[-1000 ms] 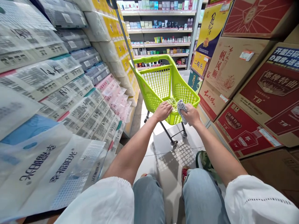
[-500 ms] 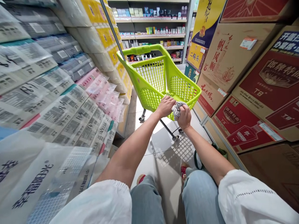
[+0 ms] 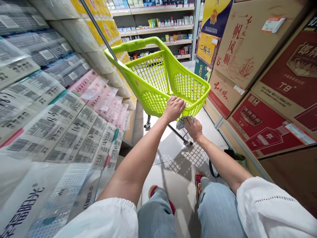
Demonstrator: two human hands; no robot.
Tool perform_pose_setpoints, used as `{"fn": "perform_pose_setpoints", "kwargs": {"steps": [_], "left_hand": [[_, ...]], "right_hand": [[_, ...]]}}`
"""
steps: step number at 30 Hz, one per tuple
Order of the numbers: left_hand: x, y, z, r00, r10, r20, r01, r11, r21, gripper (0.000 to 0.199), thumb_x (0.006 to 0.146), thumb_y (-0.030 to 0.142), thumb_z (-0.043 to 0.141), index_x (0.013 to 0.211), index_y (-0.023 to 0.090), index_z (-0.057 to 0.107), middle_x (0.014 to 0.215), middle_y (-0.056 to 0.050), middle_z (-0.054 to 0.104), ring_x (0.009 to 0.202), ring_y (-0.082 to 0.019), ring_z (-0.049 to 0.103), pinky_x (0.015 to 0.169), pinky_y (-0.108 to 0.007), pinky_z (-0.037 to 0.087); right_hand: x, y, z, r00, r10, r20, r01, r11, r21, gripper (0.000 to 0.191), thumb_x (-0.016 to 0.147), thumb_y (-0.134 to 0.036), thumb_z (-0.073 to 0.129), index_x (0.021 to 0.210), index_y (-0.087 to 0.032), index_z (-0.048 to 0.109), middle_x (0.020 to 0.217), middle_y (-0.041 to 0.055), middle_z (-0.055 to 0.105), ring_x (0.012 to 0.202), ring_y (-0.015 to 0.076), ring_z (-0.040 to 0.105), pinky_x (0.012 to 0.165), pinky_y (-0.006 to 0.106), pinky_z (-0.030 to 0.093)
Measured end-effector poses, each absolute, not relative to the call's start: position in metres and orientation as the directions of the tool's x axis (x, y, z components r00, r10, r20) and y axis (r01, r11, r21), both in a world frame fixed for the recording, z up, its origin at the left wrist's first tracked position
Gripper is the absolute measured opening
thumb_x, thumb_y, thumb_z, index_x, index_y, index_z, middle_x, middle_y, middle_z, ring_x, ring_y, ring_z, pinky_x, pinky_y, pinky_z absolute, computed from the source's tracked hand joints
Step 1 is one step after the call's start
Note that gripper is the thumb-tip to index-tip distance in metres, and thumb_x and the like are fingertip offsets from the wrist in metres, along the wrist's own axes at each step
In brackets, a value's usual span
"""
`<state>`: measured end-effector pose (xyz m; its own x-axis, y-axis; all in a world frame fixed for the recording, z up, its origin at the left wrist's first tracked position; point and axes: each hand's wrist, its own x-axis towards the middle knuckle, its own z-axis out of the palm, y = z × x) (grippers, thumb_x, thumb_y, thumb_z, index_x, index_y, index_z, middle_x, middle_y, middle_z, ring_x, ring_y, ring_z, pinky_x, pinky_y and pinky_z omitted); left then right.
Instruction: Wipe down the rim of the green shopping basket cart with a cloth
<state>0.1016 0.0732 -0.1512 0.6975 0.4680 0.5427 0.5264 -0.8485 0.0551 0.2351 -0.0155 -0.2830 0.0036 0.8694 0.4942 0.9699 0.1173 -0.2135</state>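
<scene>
Below white cuffs, both bare forearms reach forward and down, converging on a lime-green plastic shopping cart (image 3: 152,99) standing on the pale tiled floor (image 3: 155,172) ahead of the knees. The right hand (image 3: 194,128), lower and tucked in, has its fingers curled round a crumpled grey-and-white striped cloth (image 3: 181,123) by the cart's near end; whether the cloth touches the plastic there is hard to tell. The left hand (image 3: 174,108), palm down, closes its bent fingers over the near rim.

At near left, clear-wrapped white packs (image 3: 22,205) read "幸福阳光". On the right, a red-and-brown cardboard carton (image 3: 260,127) bears "郎牌特曲" and "T3", while one above it (image 3: 284,87) shows "T8". Beyond, a plain brown carton (image 3: 230,62) shows "帆风顺" over another (image 3: 220,96) lettered "红太阳"; farther off, a yellow box (image 3: 206,49) says "二锅头". Bottles and boxes line the far shelves (image 3: 164,30).
</scene>
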Motion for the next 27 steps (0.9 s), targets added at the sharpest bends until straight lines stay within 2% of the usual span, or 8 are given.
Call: {"fn": "perform_pose_setpoints", "kwargs": {"steps": [4,8,13,16,19,21,24,27], "left_hand": [[0.098,0.071,-0.153,0.672,0.492,0.553,0.55,-0.832,0.072,0.045,0.098,0.042,0.021,0.081,0.02,0.056,0.087,-0.006,0.058,0.096,-0.02,0.049,0.098,-0.038,0.032],[0.092,0.072,-0.153,0.662,0.501,0.557,0.567,-0.821,0.065,0.045,0.098,0.043,0.021,0.08,0.02,0.056,0.086,-0.005,0.058,0.096,-0.021,0.049,0.097,-0.037,0.032],[0.085,0.077,-0.153,0.65,0.507,0.566,0.581,-0.812,0.061,0.045,0.098,0.043,0.022,0.078,0.02,0.055,0.085,-0.005,0.058,0.095,-0.02,0.049,0.097,-0.037,0.031],[0.082,0.078,-0.154,0.646,0.51,0.568,0.587,-0.807,0.056,0.045,0.098,0.042,0.022,0.077,0.021,0.056,0.085,-0.005,0.058,0.094,-0.02,0.048,0.097,-0.037,0.032],[0.08,0.078,-0.155,0.638,0.515,0.572,0.596,-0.801,0.056,0.044,0.098,0.041,0.023,0.077,0.021,0.056,0.085,-0.005,0.058,0.094,-0.02,0.048,0.096,-0.037,0.032],[0.079,0.079,-0.155,0.633,0.52,0.574,0.603,-0.796,0.057,0.044,0.098,0.04,0.023,0.077,0.021,0.056,0.085,-0.005,0.058,0.094,-0.02,0.049,0.096,-0.037,0.032],[0.079,0.08,-0.155,0.628,0.527,0.572,0.607,-0.792,0.065,0.043,0.098,0.04,0.023,0.078,0.02,0.056,0.086,-0.005,0.058,0.095,-0.02,0.049,0.096,-0.037,0.031],[0.08,0.083,-0.154,0.625,0.533,0.57,0.609,-0.79,0.071,0.044,0.098,0.041,0.024,0.077,0.02,0.056,0.086,-0.005,0.058,0.094,-0.02,0.05,0.096,-0.037,0.031]], "right_hand": [[0.232,-0.009,-0.254,0.03,0.818,0.575,0.966,0.124,-0.226,0.04,0.095,-0.03,0.028,0.128,-0.026,0.051,0.131,0.01,0.051,0.106,0.0281,0.047,0.089,0.047,0.038],[0.226,-0.007,-0.26,-0.011,0.861,0.509,0.965,0.143,-0.221,0.041,0.096,-0.029,0.025,0.126,-0.025,0.053,0.129,0.0119,0.053,0.102,0.028,0.048,0.086,0.046,0.038],[0.22,-0.009,-0.285,-0.19,0.885,0.425,0.977,0.215,-0.01,0.038,0.094,-0.023,0.03,0.121,-0.027,0.057,0.121,0.0084,0.059,0.096,0.0239,0.051,0.076,0.036,0.04],[0.216,-0.004,-0.277,-0.167,0.84,0.517,0.985,0.164,0.052,0.035,0.094,-0.023,0.034,0.122,-0.025,0.056,0.121,0.0084,0.059,0.095,0.0222,0.051,0.076,0.034,0.038],[0.213,0.003,-0.258,-0.128,0.763,0.633,0.992,0.111,0.066,0.036,0.095,-0.024,0.036,0.126,-0.024,0.053,0.126,0.009,0.057,0.097,0.0225,0.05,0.078,0.036,0.037],[0.211,0.007,-0.252,-0.123,0.743,0.658,0.992,0.102,0.07,0.036,0.095,-0.025,0.035,0.126,-0.025,0.053,0.126,0.0092,0.056,0.097,0.0226,0.049,0.079,0.037,0.037],[0.211,0.008,-0.257,-0.113,0.773,0.624,0.994,0.096,0.062,0.035,0.095,-0.025,0.035,0.124,-0.025,0.054,0.123,0.0095,0.057,0.094,0.0218,0.05,0.077,0.036,0.036],[0.211,0.004,-0.267,-0.149,0.84,0.522,0.989,0.133,0.068,0.035,0.095,-0.023,0.036,0.123,-0.025,0.055,0.12,0.0095,0.059,0.091,0.0208,0.05,0.074,0.034,0.037]]}}
